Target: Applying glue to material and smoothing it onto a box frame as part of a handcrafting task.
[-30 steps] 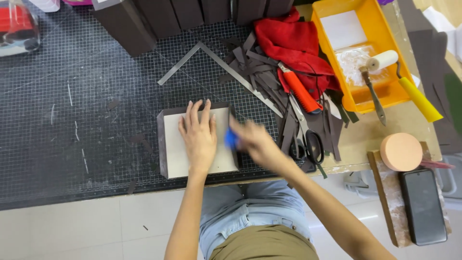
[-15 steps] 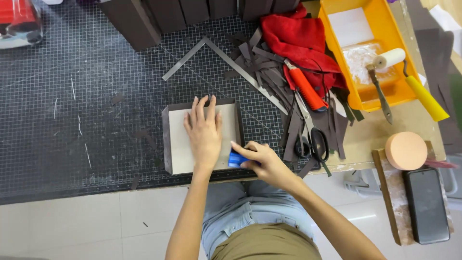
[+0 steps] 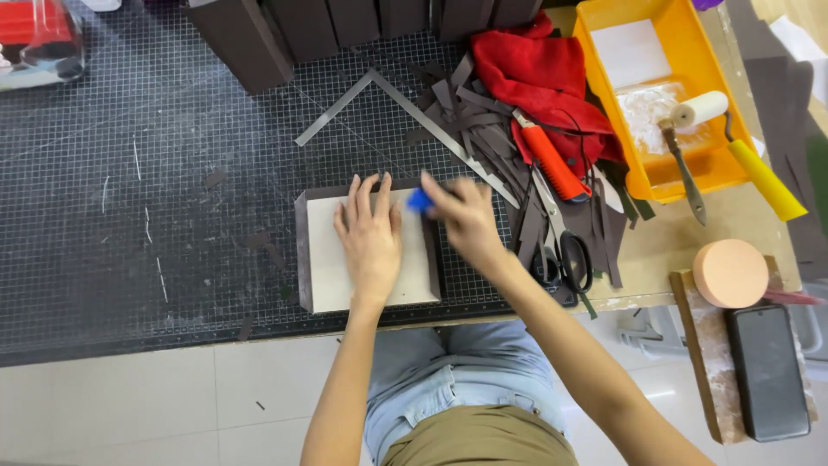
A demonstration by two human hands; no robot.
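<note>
The board (image 3: 366, 250), pale with dark wrap folded up along its edges, lies on the cutting mat (image 3: 172, 190) near the bench's front edge; it is pinned flat by the left hand (image 3: 371, 237), fingers spread; the right hand (image 3: 466, 216) is closed on a small blue tool (image 3: 420, 200), blurred, at the board's far right corner. The wrap is judged best pressed with firm, even strokes along the right edge; the board should be kept from sliding; the loose strips (image 3: 492, 147) to the right should be kept clear.

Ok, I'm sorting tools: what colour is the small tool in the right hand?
Blue; the small tool shows in the head view at the right hand's fingertips.
</note>
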